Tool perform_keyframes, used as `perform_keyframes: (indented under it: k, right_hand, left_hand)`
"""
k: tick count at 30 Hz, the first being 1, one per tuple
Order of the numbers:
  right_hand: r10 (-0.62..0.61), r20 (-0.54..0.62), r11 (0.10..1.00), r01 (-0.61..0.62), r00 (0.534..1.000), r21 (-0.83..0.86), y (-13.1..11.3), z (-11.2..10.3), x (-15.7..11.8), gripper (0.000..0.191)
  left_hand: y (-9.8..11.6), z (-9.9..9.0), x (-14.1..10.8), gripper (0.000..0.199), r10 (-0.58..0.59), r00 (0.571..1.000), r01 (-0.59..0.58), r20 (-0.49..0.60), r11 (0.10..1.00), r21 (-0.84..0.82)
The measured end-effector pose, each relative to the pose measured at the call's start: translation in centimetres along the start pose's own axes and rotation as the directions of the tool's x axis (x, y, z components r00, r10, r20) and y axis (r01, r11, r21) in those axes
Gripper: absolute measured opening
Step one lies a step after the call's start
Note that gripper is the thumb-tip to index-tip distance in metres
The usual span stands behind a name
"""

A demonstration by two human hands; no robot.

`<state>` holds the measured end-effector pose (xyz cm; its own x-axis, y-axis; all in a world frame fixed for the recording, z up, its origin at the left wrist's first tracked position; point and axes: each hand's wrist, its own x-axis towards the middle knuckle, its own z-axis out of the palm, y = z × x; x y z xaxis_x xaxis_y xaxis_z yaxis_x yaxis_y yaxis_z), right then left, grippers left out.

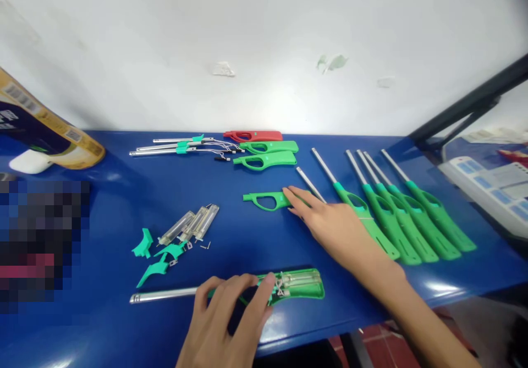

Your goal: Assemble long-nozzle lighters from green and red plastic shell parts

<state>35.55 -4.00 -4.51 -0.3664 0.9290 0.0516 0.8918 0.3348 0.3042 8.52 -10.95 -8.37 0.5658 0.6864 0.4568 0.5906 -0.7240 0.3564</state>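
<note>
Two casings are in your grasp: your right hand point(342, 233) pinches the green casing point(281, 199), lying crosswise beyond your left hand point(229, 318), which clasps the open lighter point(307, 286).

This looks like a small workshop spot where lighters get put together or taken apart. The landmark is the blue table point(124, 192). On it, whole green lighters point(416, 219) lie in a row at the right. At its back are empty green shells point(268, 160), a red shell point(256, 136) and metal tubes with wires point(177, 149). On its left half lie little clear tanks point(192, 224) and green triggers point(155, 272). Behind it is a scuffed white wall point(264, 38).
</note>
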Motion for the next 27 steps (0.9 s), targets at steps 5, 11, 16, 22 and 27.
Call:
perform_keyframes:
  k: [5, 11, 16, 22, 27]
  right_hand:
    - [-0.093, 0.014, 0.994, 0.094, 0.996, -0.051, -1.1, -0.5, -0.6, 0.078]
    - [-0.214, -0.127, 0.974, 0.203, 0.968, -0.096, -1.3, -1.9, -2.5, 0.074]
    - [-0.293, -0.176, 0.956, 0.290, 0.940, -0.041, -1.7, -4.0, -6.4, 0.064]
    - [-0.358, -0.136, 0.928, 0.368, 0.924, 0.057, -3.5, -4.6, -9.0, 0.061]
    - [-0.343, -0.164, 0.929, 0.360, 0.925, 0.083, -4.2, -4.2, -8.6, 0.065]
  left_hand:
    - [0.5, -0.3, 0.2, 0.043, -0.067, 0.996, 0.061, -0.056, 0.994, -0.092]
    - [-0.2, -1.9, 0.2, 0.041, -0.255, 0.950, 0.229, -0.180, 0.961, -0.155]
    - [-1.8, -3.7, 0.1, 0.044, -0.267, 0.944, 0.265, -0.193, 0.964, -0.034]
    - [-2.6, -3.2, -0.4, 0.047, -0.124, 0.992, 0.123, 0.019, 0.992, 0.013]
    - [-3.5, -2.7, -1.0, 0.044, -0.047, 0.994, 0.042, 0.103, 0.998, 0.044]
